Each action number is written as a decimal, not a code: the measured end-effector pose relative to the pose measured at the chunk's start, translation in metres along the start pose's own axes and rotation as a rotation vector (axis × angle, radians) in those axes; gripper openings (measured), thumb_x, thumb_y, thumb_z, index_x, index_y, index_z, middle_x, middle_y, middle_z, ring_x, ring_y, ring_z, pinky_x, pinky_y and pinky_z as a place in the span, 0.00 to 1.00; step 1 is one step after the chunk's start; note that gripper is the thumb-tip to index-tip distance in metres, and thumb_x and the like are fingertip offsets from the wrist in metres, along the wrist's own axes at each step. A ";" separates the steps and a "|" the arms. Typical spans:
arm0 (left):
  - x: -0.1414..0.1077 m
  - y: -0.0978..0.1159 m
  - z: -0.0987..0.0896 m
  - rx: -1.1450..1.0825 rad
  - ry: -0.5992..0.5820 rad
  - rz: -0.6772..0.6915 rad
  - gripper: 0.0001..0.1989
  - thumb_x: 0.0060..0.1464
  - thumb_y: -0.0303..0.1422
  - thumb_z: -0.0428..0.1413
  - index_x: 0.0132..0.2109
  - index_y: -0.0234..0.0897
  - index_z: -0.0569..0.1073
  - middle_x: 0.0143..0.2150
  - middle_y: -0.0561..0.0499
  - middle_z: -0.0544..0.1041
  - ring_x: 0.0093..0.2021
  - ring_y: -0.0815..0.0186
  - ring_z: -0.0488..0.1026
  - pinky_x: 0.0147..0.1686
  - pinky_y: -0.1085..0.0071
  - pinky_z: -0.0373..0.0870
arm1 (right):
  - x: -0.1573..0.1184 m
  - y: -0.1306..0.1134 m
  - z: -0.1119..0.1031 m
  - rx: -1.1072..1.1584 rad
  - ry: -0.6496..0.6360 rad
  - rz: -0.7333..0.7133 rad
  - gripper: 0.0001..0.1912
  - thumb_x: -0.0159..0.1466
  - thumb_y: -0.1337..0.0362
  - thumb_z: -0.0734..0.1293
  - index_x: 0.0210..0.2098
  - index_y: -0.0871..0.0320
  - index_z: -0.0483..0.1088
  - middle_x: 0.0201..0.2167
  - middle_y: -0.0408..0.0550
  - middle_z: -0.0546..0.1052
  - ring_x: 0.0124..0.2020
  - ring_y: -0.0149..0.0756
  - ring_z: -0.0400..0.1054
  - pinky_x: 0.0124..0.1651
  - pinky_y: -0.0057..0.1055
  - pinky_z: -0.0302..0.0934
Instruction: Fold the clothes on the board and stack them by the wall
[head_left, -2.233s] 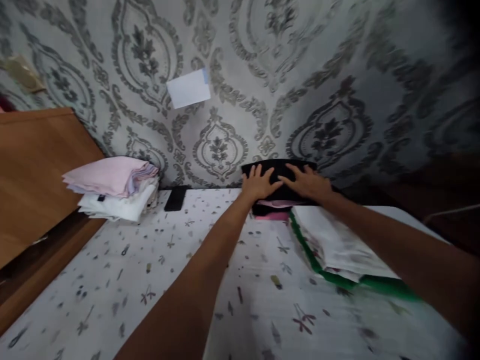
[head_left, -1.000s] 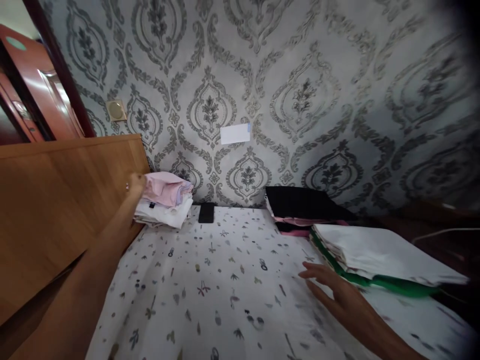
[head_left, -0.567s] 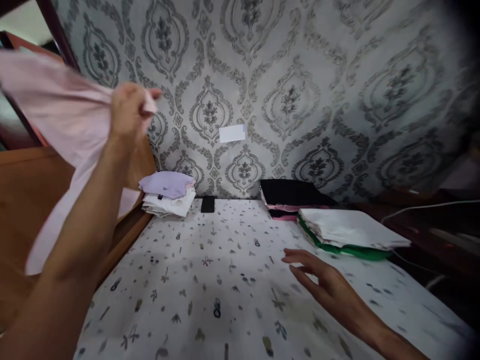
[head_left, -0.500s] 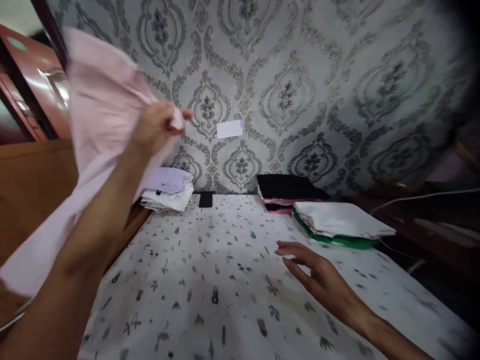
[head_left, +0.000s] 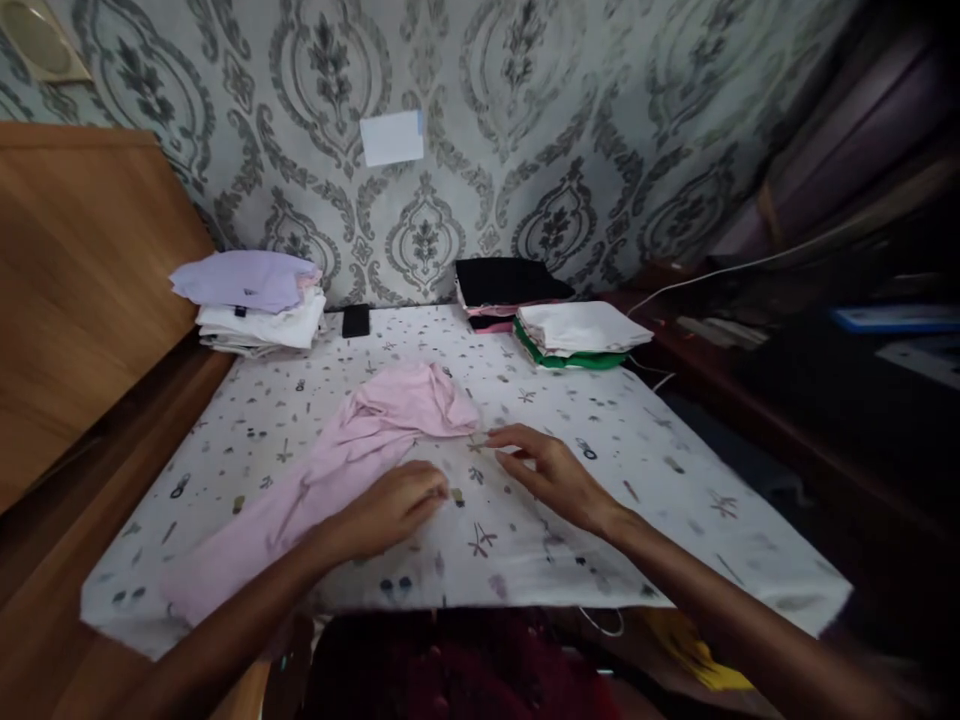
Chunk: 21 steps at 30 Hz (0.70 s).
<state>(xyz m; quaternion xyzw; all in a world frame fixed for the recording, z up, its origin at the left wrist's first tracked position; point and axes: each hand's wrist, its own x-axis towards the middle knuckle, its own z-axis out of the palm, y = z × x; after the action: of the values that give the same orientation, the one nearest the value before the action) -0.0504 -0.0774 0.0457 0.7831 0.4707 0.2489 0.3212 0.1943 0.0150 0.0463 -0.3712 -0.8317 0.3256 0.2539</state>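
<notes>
A pale pink garment (head_left: 352, 440) lies crumpled and long across the table, from its front left edge toward the middle. My left hand (head_left: 397, 505) is beside the cloth's near side, its forearm crossing over the lower part. Its fingers are curled closed, and what they hold, if anything, is hidden. To the right, my right hand (head_left: 555, 475) hovers with thumb and fingers apart, its fingertips close to the garment's right end. Nothing shows between them.
Folded lilac and white clothes (head_left: 251, 300) are stacked at the back left, beside a black flat object (head_left: 356, 320). Further right stand a black and pink folded pile (head_left: 514, 285) and a white and green one (head_left: 585, 330). A wooden panel (head_left: 82, 290) borders the left side.
The pink garment came down from the raised left hand onto the table. My left hand lowered toward the middle, near my right hand. The view tilted down and turned right.
</notes>
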 end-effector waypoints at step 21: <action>-0.160 -0.039 -0.083 0.394 0.358 -0.793 0.14 0.55 0.47 0.49 0.34 0.48 0.76 0.33 0.54 0.82 0.37 0.55 0.80 0.34 0.67 0.72 | 0.186 -0.008 0.058 -0.272 -0.087 0.260 0.19 0.64 0.58 0.68 0.51 0.61 0.73 0.49 0.56 0.77 0.49 0.46 0.71 0.48 0.34 0.64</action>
<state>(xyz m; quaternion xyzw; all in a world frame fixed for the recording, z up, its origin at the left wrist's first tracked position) -0.1996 -0.1847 0.0580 0.5340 0.8193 0.1443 0.1508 0.0414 0.1362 0.0479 -0.4921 -0.8232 0.2560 0.1212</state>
